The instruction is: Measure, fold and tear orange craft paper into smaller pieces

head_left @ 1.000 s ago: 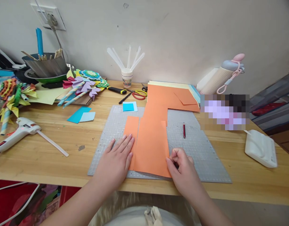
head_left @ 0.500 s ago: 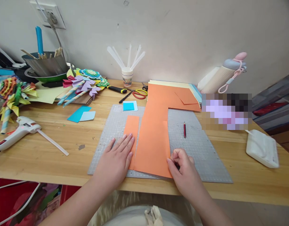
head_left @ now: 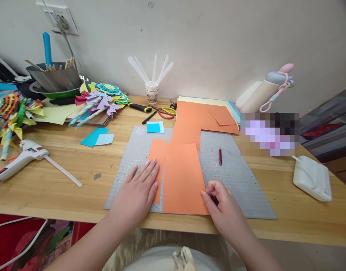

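Note:
My left hand (head_left: 139, 188) lies flat, fingers stretched out, on a narrow orange paper strip (head_left: 158, 148) at the left of the grey cutting mat (head_left: 232, 192). Between thumb and bent fingers, my right hand (head_left: 220, 199) pinches the right edge of a wider orange paper sheet (head_left: 182, 177), close to its near corner. That sheet lies right beside the strip, and its far end overlaps another orange sheet (head_left: 187, 124) behind it. A dark red pencil (head_left: 220, 156) rests on the mat to the right.
Blue paper pieces (head_left: 95, 136) and a glue gun (head_left: 23, 158) lie to the left. Scissors (head_left: 167, 112), a box cutter (head_left: 139, 107) and a paper cup (head_left: 152, 94) of white sticks stand or lie at the back. A bottle (head_left: 259, 90) leans at the right, behind a white box (head_left: 312, 178).
My right hand has drawn the wider orange sheet slightly nearer and turned it, so its far edge now shows apart from the sheet behind. My left hand has barely moved.

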`<state>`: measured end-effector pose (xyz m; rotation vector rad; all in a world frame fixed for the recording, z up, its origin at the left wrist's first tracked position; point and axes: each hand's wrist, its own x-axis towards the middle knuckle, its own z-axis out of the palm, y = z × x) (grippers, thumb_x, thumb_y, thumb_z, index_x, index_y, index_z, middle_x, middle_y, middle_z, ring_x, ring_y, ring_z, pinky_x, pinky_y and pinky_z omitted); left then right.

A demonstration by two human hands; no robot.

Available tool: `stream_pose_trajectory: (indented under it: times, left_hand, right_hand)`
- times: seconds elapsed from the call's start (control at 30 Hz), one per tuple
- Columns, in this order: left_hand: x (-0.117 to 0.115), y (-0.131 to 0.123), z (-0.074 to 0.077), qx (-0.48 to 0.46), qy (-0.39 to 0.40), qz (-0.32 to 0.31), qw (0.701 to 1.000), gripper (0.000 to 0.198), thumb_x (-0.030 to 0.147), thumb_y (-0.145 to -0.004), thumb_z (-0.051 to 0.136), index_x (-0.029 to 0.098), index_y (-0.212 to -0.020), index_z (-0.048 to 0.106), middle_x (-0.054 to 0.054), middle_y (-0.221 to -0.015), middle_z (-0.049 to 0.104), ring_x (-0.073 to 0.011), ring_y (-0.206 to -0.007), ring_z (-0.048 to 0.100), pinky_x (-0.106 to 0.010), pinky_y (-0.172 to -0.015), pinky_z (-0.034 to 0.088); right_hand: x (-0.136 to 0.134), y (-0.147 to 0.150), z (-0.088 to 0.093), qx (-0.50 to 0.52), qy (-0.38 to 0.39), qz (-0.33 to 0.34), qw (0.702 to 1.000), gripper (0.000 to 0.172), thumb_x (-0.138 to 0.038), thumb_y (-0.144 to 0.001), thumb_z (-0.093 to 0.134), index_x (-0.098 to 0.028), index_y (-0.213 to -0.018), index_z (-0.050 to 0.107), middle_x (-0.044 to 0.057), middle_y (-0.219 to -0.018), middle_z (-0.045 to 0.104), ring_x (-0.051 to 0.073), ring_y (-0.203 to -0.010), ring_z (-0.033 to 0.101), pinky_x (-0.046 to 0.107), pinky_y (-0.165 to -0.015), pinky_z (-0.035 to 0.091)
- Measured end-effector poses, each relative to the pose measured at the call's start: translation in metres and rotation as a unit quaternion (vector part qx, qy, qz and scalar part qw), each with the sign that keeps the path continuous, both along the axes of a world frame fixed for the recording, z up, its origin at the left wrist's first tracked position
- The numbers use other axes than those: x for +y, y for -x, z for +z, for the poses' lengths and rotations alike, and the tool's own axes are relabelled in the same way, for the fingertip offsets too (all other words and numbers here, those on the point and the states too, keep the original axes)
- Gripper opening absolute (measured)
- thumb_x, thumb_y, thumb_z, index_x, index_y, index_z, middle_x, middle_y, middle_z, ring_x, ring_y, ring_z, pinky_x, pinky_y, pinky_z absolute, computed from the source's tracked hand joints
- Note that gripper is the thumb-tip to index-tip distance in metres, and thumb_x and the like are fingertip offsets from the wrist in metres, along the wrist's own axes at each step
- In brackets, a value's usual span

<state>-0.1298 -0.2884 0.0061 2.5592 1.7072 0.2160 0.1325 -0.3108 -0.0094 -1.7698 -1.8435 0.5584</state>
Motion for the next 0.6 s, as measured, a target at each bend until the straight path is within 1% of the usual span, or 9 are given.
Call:
stream_pose_trajectory:
  times: [0.07, 0.17, 0.23, 0.33, 0.37, 0.43, 0.5, 0.57, 0.6]
  left_hand:
    - [-0.005, 0.005, 0.002, -0.004, -0.012, -0.016, 1.000, 0.054, 0.038, -0.099, 0.028, 0.023, -0.150, 0.021, -0.002, -0.155, 0.026, -0.0185, -0.143, 0.027, -0.043, -0.118, 0.019]
    - [-0.017, 0.014, 0.004, 0.011, -0.029, -0.076, 0.997, 0.068, 0.054, -0.095, 0.037, 0.025, -0.152, 0.015, -0.003, -0.155, 0.028, -0.0193, -0.142, 0.030, -0.043, -0.121, 0.001]
    - [-0.026, 0.020, 0.003, 0.026, -0.041, -0.107, 0.993, 0.079, 0.065, -0.089, 0.040, 0.023, -0.152, 0.015, -0.005, -0.153, 0.030, -0.0204, -0.140, 0.034, -0.041, -0.120, -0.008]
    - [-0.039, 0.028, 0.001, 0.035, -0.070, -0.133, 0.988, 0.087, 0.069, -0.085, 0.043, 0.019, -0.152, 0.018, -0.007, -0.151, 0.034, -0.0218, -0.139, 0.035, -0.040, -0.120, -0.010]
    - [-0.043, 0.030, 0.000, 0.033, -0.081, -0.143, 0.986, 0.083, 0.065, -0.087, 0.044, 0.019, -0.151, 0.020, -0.007, -0.150, 0.036, -0.0212, -0.139, 0.037, -0.039, -0.120, -0.008]
    - [-0.053, 0.033, -0.002, 0.023, -0.085, -0.168, 0.982, 0.066, 0.045, -0.093, 0.046, 0.021, -0.150, 0.024, -0.004, -0.148, 0.041, -0.0180, -0.137, 0.040, -0.037, -0.122, -0.001]
    - [-0.061, 0.036, -0.001, -0.021, -0.066, -0.178, 0.982, 0.057, 0.021, -0.093, 0.041, 0.030, -0.148, 0.029, 0.004, -0.144, 0.047, -0.0136, -0.133, 0.045, -0.034, -0.121, 0.013]
    - [-0.064, 0.039, 0.004, -0.117, -0.022, -0.137, 0.983, 0.059, 0.012, -0.091, 0.036, 0.041, -0.142, 0.038, 0.009, -0.135, 0.057, -0.0127, -0.124, 0.055, -0.032, -0.113, 0.036]
    - [-0.061, 0.041, 0.008, -0.183, 0.003, -0.086, 0.979, 0.054, 0.015, -0.091, 0.037, 0.045, -0.136, 0.046, 0.010, -0.128, 0.062, -0.0142, -0.117, 0.060, -0.032, -0.105, 0.047]
  right_hand:
    - [0.000, -0.007, 0.003, 0.003, 0.002, 0.001, 1.000, 0.017, -0.037, -0.089, 0.046, -0.024, -0.077, 0.044, 0.000, -0.067, 0.053, 0.018, -0.067, 0.051, 0.028, -0.060, 0.039]
    - [-0.001, -0.023, 0.007, 0.024, -0.010, -0.013, 1.000, 0.017, -0.037, -0.090, 0.045, -0.023, -0.080, 0.050, 0.001, -0.072, 0.058, 0.017, -0.068, 0.055, 0.027, -0.059, 0.043]
    - [0.000, -0.035, 0.007, 0.047, -0.023, -0.039, 0.998, 0.019, -0.038, -0.091, 0.046, -0.023, -0.085, 0.056, 0.002, -0.077, 0.063, 0.016, -0.069, 0.059, 0.026, -0.060, 0.047]
    - [0.002, -0.047, 0.004, 0.067, -0.061, -0.068, 0.994, 0.022, -0.039, -0.089, 0.049, -0.023, -0.090, 0.064, 0.004, -0.091, 0.069, 0.018, -0.079, 0.065, 0.027, -0.069, 0.052]
    - [0.003, -0.050, 0.002, 0.068, -0.075, -0.068, 0.993, 0.023, -0.039, -0.089, 0.050, -0.024, -0.091, 0.066, 0.005, -0.096, 0.070, 0.019, -0.085, 0.067, 0.028, -0.074, 0.054]
    - [0.005, -0.052, -0.001, 0.066, -0.092, -0.061, 0.992, 0.024, -0.038, -0.088, 0.050, -0.024, -0.093, 0.070, 0.005, -0.105, 0.071, 0.020, -0.094, 0.067, 0.031, -0.083, 0.054]
    - [0.006, -0.053, -0.003, 0.067, -0.094, -0.048, 0.992, 0.026, -0.036, -0.088, 0.050, -0.025, -0.096, 0.073, 0.005, -0.108, 0.071, 0.021, -0.099, 0.067, 0.033, -0.086, 0.055]
    - [0.007, -0.052, -0.005, 0.072, -0.091, -0.040, 0.992, 0.028, -0.035, -0.088, 0.050, -0.026, -0.099, 0.074, 0.005, -0.110, 0.071, 0.021, -0.102, 0.067, 0.034, -0.087, 0.056]
    - [0.007, -0.053, -0.005, 0.075, -0.090, -0.039, 0.992, 0.028, -0.035, -0.088, 0.050, -0.026, -0.099, 0.074, 0.005, -0.110, 0.072, 0.022, -0.102, 0.067, 0.034, -0.087, 0.056]
